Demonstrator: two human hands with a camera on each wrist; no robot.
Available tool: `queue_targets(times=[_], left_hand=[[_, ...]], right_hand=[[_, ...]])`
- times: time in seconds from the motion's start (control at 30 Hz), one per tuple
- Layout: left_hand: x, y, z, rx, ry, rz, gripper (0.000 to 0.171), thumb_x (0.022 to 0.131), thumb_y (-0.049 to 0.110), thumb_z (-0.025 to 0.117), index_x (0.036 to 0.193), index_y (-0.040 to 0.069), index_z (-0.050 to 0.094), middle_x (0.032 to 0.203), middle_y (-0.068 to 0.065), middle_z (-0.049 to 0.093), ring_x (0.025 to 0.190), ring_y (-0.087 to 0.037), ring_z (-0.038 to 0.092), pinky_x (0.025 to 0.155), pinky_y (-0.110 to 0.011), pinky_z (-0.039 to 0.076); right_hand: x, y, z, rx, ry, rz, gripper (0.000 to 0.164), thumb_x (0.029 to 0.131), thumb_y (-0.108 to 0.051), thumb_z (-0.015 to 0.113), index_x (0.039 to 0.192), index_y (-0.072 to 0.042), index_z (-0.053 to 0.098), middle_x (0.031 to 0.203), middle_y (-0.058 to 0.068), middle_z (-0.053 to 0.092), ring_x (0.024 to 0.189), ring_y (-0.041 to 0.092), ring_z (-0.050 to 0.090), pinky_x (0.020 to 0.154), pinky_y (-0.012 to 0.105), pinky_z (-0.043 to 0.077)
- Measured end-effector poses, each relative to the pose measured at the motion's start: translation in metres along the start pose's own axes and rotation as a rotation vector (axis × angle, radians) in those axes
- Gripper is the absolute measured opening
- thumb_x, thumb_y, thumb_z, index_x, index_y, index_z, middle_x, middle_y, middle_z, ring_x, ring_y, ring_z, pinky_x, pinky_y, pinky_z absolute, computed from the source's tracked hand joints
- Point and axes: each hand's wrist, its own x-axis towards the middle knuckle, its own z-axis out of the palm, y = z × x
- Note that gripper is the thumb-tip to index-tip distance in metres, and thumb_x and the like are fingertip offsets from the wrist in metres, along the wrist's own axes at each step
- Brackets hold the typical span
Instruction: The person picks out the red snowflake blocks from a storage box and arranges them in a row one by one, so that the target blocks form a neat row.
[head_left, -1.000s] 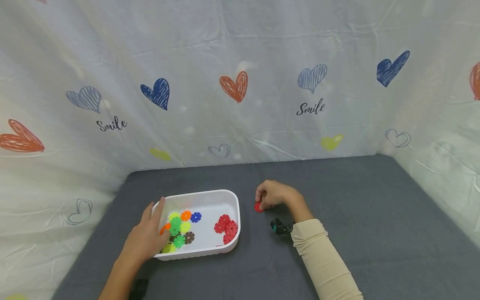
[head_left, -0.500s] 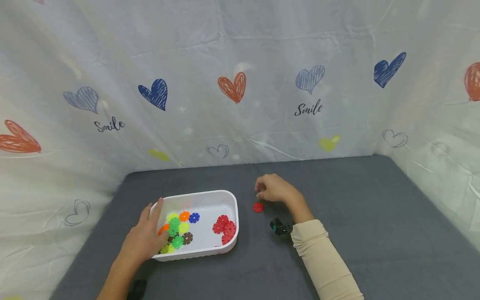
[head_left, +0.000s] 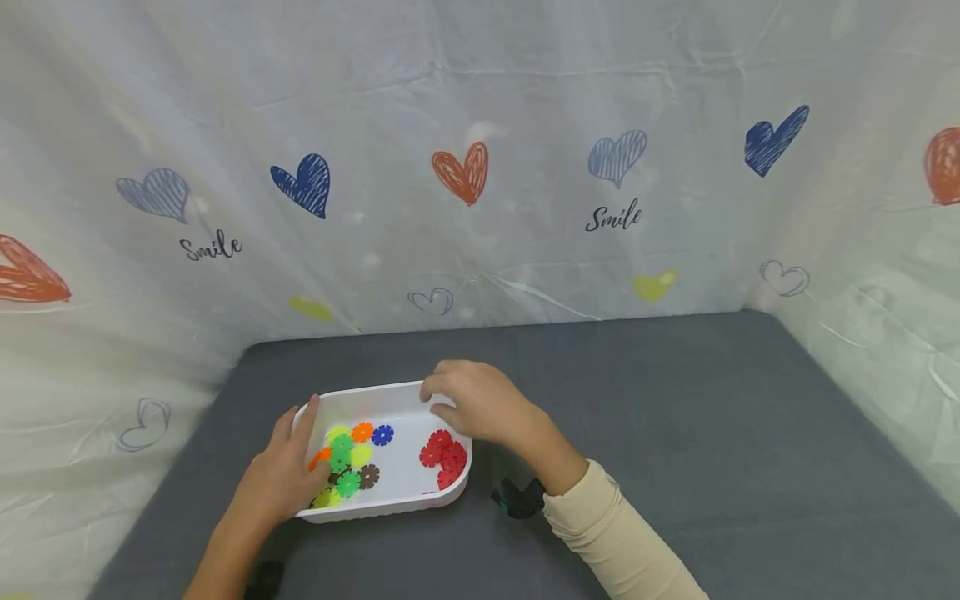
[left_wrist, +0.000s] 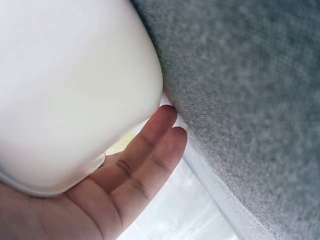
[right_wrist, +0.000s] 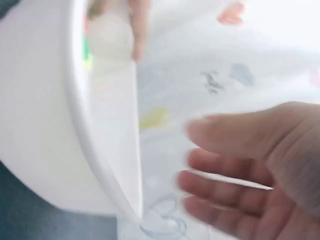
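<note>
A white tray (head_left: 390, 502) holds flower-shaped plastic discs. On its left lie green discs (head_left: 342, 450) among yellow, orange and brown ones, with a blue disc (head_left: 382, 435) beside them. Several red discs (head_left: 444, 454) are grouped on its right. My left hand (head_left: 279, 475) grips the tray's left wall, thumb over the inside; in the left wrist view two fingers (left_wrist: 150, 165) lie along the outside. My right hand (head_left: 476, 402) hovers over the tray's far right corner. In the right wrist view its fingers are loosely bent and parted, with nothing between them.
A grey cloth (head_left: 660, 417) covers the table. Pale curtains printed with hearts (head_left: 460, 172) stand behind and at the sides. A black wrist device (head_left: 519, 498) hangs under my right forearm.
My right hand let go of a red disc on the cloth right of the tray, rose, then moved left over the tray. That disc is now out of sight. My left hand stayed.
</note>
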Motion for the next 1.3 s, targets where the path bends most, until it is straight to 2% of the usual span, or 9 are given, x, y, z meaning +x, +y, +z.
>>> queue_targets(times=[0.2,0.33,0.53,0.6,0.73,0.83,0.97,1.13,1.3], left_hand=[[0.001,0.001,0.0,-0.009,-0.013,-0.014,0.094,0.087,0.019,0.063,0.161,0.008,0.008,0.154,-0.034,0.015,0.111,-0.059,0.051,0.086,-0.072,0.043],[0.001,0.0,0.001,-0.001,-0.012,-0.007,0.093,0.087,0.019,0.064,0.161,0.008,0.008,0.153,-0.034,0.017,0.106,-0.057,0.055,0.085,-0.071,0.044],[0.004,0.0,0.0,0.002,0.006,0.024,0.092,0.088,0.02,0.063,0.161,0.007,0.009,0.152,-0.034,0.019,0.103,-0.055,0.057,0.082,-0.069,0.046],[0.003,0.001,-0.001,0.006,0.004,0.019,0.091,0.088,0.02,0.063,0.161,0.006,0.01,0.152,-0.034,0.019,0.103,-0.054,0.057,0.083,-0.069,0.046],[0.001,0.001,0.0,0.014,0.005,0.017,0.09,0.087,0.019,0.063,0.16,0.005,0.012,0.151,-0.033,0.02,0.101,-0.053,0.058,0.082,-0.069,0.046],[0.0,0.0,0.001,0.013,0.01,0.023,0.09,0.087,0.019,0.063,0.16,0.004,0.012,0.151,-0.033,0.021,0.096,-0.05,0.06,0.081,-0.068,0.047],[0.0,-0.001,0.001,0.01,0.008,0.018,0.091,0.086,0.019,0.063,0.16,0.005,0.012,0.151,-0.034,0.02,0.095,-0.05,0.06,0.081,-0.068,0.047],[-0.002,-0.004,0.001,0.019,0.005,0.004,0.092,0.085,0.018,0.063,0.16,0.006,0.012,0.149,-0.035,0.022,0.099,-0.053,0.058,0.082,-0.07,0.046],[0.0,-0.003,0.002,0.008,0.005,0.011,0.093,0.084,0.018,0.064,0.16,0.007,0.011,0.149,-0.034,0.022,0.097,-0.052,0.059,0.081,-0.07,0.046]], right_hand=[[0.009,-0.013,0.024,0.007,-0.362,0.048,0.046,0.079,-0.033,0.085,0.122,-0.022,0.073,0.112,-0.004,0.066,0.094,0.007,0.056,0.073,0.021,0.049],[0.012,-0.018,0.039,-0.131,-0.491,0.046,0.052,0.075,-0.04,0.085,0.124,-0.028,0.07,0.101,-0.008,0.061,0.083,0.006,0.051,0.065,0.023,0.046],[0.018,-0.028,0.053,-0.362,-0.523,0.051,0.041,0.075,-0.038,0.086,0.112,-0.033,0.07,0.089,-0.008,0.053,0.079,0.012,0.048,0.066,0.027,0.046],[0.018,-0.029,0.055,-0.36,-0.517,0.055,0.038,0.074,-0.036,0.087,0.108,-0.032,0.07,0.088,-0.007,0.054,0.08,0.012,0.048,0.067,0.026,0.046],[0.015,-0.03,0.057,-0.318,-0.502,0.042,0.022,0.075,-0.027,0.086,0.084,-0.026,0.066,0.081,-0.007,0.053,0.074,0.011,0.048,0.063,0.024,0.044],[0.014,-0.028,0.057,-0.295,-0.496,0.021,0.023,0.077,-0.021,0.083,0.074,-0.024,0.061,0.077,-0.007,0.053,0.07,0.01,0.048,0.06,0.024,0.042],[0.016,-0.025,0.053,-0.2,-0.529,-0.027,0.016,0.078,-0.018,0.084,0.082,-0.025,0.07,0.081,-0.009,0.056,0.074,0.008,0.048,0.064,0.021,0.043],[0.022,-0.021,0.054,-0.028,-0.597,-0.196,0.026,0.082,-0.012,0.081,0.104,-0.025,0.078,0.09,-0.009,0.062,0.08,0.003,0.05,0.071,0.013,0.043],[0.027,-0.018,0.06,0.056,-0.657,-0.269,0.029,0.084,-0.003,0.076,0.106,-0.023,0.079,0.088,-0.008,0.059,0.08,0.003,0.049,0.069,0.011,0.041]])
